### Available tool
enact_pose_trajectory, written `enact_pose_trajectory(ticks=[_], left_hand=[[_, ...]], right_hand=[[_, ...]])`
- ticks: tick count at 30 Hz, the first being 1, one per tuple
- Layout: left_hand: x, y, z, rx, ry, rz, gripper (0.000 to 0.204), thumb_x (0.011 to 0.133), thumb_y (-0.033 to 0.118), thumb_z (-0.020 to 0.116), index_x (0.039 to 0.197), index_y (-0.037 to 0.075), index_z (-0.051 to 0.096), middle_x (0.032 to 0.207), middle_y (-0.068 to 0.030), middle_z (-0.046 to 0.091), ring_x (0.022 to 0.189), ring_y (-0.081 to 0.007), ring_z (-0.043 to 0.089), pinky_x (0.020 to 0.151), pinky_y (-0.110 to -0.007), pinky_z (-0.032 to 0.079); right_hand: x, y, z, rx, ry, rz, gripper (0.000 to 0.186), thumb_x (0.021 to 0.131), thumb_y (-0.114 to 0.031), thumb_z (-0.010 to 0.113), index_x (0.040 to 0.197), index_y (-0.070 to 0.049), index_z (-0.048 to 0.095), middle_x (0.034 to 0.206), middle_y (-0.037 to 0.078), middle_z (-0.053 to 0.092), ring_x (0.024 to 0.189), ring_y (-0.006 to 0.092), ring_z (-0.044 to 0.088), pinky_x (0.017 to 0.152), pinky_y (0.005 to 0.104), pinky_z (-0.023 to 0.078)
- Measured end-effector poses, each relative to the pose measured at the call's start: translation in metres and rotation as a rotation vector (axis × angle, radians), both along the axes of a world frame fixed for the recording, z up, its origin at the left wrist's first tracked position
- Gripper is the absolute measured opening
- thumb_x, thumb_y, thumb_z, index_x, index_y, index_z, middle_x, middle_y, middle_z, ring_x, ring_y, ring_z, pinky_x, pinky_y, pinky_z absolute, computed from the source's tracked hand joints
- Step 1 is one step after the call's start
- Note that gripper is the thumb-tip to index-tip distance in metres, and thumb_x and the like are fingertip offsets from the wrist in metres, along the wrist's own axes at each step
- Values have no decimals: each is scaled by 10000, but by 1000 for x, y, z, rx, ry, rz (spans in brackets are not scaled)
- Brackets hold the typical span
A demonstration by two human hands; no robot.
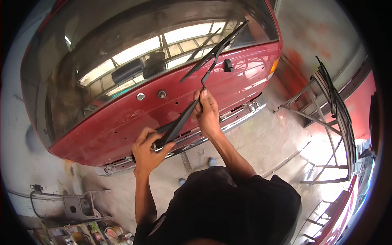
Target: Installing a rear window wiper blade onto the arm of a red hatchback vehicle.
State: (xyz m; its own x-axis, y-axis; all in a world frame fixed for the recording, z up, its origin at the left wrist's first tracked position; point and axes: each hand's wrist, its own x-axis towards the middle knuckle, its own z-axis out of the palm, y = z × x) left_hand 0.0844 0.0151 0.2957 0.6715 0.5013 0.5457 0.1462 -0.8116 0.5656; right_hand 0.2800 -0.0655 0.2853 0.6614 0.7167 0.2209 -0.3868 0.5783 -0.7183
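Between my two hands I hold a black wiper arm (182, 121) in front of a red vehicle tailgate (122, 131). The fingers and thumb of my left hand (150, 152) are curled round its wide lower end. My right hand (208, 115) pinches the arm farther up, where it narrows to a thin rod. From there the rod leads to a long black wiper blade (222, 44), which slants up to the right across the rear window (98, 45). The window mirrors the blade.
A round lock (141, 96), a metal stud (162, 94) and a black knob (228, 65) sit on the tailgate, with a chrome bumper (241, 116) below. A metal rack (326, 118) stands at right. Tins (114, 232) and metal parts (77, 206) lie lower left.
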Motion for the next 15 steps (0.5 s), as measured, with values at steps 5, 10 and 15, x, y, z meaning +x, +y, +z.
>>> enact_pose_trajectory(ticks=[5, 10, 15], left_hand=[[1, 15, 2, -117, -63, -41, 392, 708, 245, 839, 965, -1, 675, 811, -65, 583, 680, -157, 546, 582, -273, 416], [5, 27, -9, -242, -106, -72, 367, 727, 215, 834, 997, 18, 683, 808, -33, 564, 628, -96, 416, 527, -246, 313], [4, 34, -11, -360, -128, -106, 361, 749, 165, 822, 1057, 34, 690, 842, 13, 553, 602, -39, 367, 516, -217, 265]], right_hand=[[7, 3, 5, 60, 26, -26, 313, 1049, -369, 380, 911, -108, 482, 614, -55, 320, 526, 49, 283, 477, 220, 236], [13, 5, 3, 111, 118, -46, 303, 1043, -375, 396, 921, -114, 491, 617, -53, 323, 524, 52, 278, 482, 220, 233], [16, 5, 2, 109, 159, -62, 297, 1038, -378, 409, 923, -119, 497, 614, -56, 309, 518, 57, 261, 480, 224, 225]])
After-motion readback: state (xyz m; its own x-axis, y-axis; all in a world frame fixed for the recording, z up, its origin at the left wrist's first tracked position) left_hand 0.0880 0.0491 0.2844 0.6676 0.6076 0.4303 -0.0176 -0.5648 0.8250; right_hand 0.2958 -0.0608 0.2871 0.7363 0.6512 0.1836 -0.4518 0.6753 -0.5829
